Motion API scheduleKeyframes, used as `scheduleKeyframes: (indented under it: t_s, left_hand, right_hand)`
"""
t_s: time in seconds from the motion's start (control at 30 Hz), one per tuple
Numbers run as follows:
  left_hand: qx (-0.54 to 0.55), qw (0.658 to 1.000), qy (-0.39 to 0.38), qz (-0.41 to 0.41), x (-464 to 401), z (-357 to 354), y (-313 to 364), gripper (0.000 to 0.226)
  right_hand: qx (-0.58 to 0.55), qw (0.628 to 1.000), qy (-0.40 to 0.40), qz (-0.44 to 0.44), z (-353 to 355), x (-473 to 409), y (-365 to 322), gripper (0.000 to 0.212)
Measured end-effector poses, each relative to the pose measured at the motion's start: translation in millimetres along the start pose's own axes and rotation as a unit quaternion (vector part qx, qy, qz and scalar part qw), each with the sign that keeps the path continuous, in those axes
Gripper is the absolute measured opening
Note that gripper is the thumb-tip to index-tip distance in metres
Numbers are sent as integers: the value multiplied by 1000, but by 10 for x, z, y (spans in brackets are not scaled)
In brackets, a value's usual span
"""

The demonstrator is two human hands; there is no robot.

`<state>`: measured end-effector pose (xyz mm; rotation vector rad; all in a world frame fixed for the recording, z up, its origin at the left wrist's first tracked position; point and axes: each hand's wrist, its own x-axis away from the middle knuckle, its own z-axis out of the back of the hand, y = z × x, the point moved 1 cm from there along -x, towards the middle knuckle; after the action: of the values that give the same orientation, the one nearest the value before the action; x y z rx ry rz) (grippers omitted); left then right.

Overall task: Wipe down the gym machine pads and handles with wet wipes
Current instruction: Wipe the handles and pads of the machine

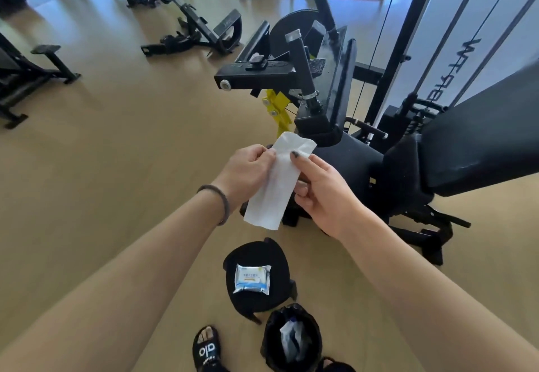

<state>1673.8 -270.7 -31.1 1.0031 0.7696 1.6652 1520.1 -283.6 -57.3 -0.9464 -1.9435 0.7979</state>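
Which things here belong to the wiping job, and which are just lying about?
Job: wet wipe held by left hand and right hand; wipe packet; seat pad; bin.
Lying about: far bench; stool under the packet.

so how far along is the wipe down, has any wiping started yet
Done: a wet wipe is out of the wipes pack, which lies on the black stool; crumpled white material already sits in the lined bin. In hand: left hand and right hand pinch the wipe, held in the air, off the machine. Left: the seat pad, back pad and handle.
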Motion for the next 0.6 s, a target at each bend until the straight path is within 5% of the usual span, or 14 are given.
scheduleKeyframes:
  t_s: [0.37, 0.5, 0.6]
  left_hand:
    - [-21, 984, -107, -142, -1397, 979, -473, 26]
    - [8, 979, -161, -123, -1727, 1265, -454, 22]
    - [44, 958, -271, -82, -1854, 1368, -362, 18]
  right_hand:
    - [-107, 982, 136, 73, -821, -1175, 259, 17]
    - [-76, 970, 208, 101, -1172, -1358, 237, 17]
    - [-59, 958, 259, 103, -1286, -1391, 178, 25]
